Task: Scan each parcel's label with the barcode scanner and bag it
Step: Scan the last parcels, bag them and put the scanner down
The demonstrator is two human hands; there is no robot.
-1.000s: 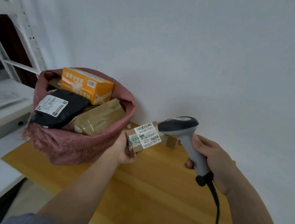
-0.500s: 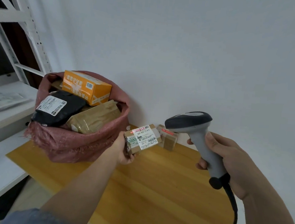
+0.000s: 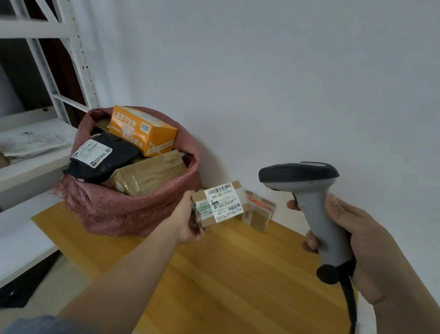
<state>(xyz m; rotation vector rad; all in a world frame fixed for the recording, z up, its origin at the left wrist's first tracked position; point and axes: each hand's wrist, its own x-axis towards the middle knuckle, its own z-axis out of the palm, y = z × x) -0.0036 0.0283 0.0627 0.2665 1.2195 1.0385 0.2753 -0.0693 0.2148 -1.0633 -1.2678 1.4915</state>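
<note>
1. Head view: my left hand [image 3: 187, 221] grips a small brown parcel [image 3: 217, 202] by its left end, fingers curled under and thumb over the top, holding it clear above the wooden table [image 3: 230, 286].
2. The parcel's white label [image 3: 224, 202] faces up toward the camera; barcodes show along its top edge and lower right, with printed digits between them.
3. My right hand [image 3: 360, 246] is wrapped round the grey handle of the barcode scanner [image 3: 313, 208]. The index fingertip [image 3: 293, 205] lies at the front of the handle, just under the head; the thumb lies along the rear side.
4. The scanner's dark head points left toward the held parcel, near it and apart from it. Its black cable [image 3: 350, 316] runs down from the handle base along my right forearm.
5. A second small brown parcel [image 3: 258, 212] stands on the table against the white wall [image 3: 299, 81], just behind and to the right of the held one.
6. A pink woven bag [image 3: 120, 209] sits on the left end of the table, mouth open. In it lie an orange box [image 3: 142, 131], a black mailer [image 3: 101, 158] with a white label, and a tan taped package [image 3: 147, 175].
7. White metal shelving [image 3: 25, 156] stands to the left of the bag, with papers on one shelf.
</note>
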